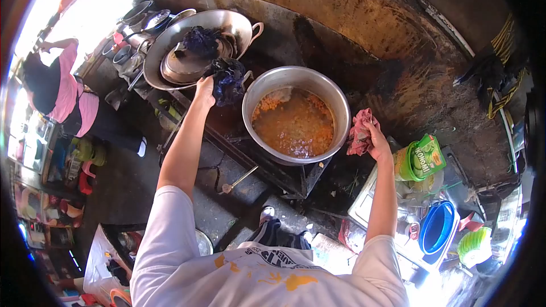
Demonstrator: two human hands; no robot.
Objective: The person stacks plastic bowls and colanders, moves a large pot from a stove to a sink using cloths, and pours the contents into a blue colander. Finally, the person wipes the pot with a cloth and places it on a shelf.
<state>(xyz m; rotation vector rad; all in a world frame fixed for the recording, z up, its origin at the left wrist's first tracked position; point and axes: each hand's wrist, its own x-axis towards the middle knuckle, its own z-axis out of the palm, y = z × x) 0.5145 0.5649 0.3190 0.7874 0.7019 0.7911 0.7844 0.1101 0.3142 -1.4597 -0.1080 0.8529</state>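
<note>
A large metal pot (248, 115) with brown-orange liquid and orange bits in it stands on a dark metal stand. To its left, my left hand (206, 91) is closed on a dark blue cloth (228, 81), close to the pot's left handle. My right hand (376, 141) grips a crumpled red cloth (362, 132) beside the pot's right wall. Behind my left hand is a wide metal wok (153, 59) holding a round metal lid or pan (181, 68), with another dark cloth (202, 42) on top.
At the left stands another person (67, 88) in pink and black. Several pans (156, 20) crowd the back left. On the right are a green tub (405, 162), a blue basin (437, 227) and a green-white package (475, 245). A stained wall (341, 8) curves behind the pot.
</note>
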